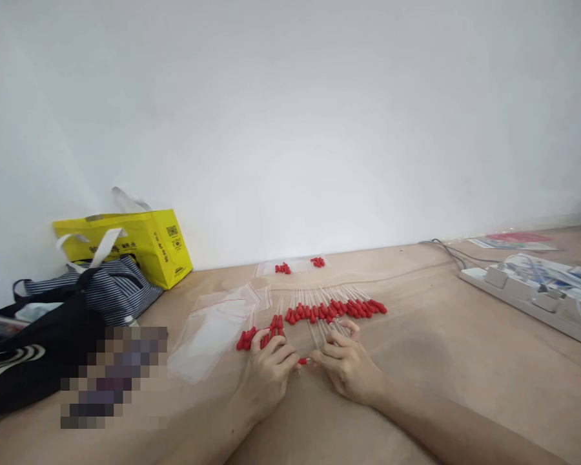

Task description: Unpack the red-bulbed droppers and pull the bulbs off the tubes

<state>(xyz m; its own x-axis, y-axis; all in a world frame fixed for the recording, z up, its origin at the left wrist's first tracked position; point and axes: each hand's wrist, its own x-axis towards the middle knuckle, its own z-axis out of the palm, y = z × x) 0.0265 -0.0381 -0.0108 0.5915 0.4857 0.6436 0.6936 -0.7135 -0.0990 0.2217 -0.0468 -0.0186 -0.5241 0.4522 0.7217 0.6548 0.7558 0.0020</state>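
at one red-bulbed dropper [303,361], left hand [271,365] and right hand [345,363] curl inward.

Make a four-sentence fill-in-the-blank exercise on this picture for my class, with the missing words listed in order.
The shopping bag at the back left is coloured ____.
The long row of caps is coloured ____.
The hand nearer the power strip is the ____ one.
Behind the black bag lies a cloth bag patterned with ____.
Missing words: yellow; red; right; stripes.

Free surface [445,342] right, red-tipped tubes [337,307] ahead; plastic bags [208,342] left
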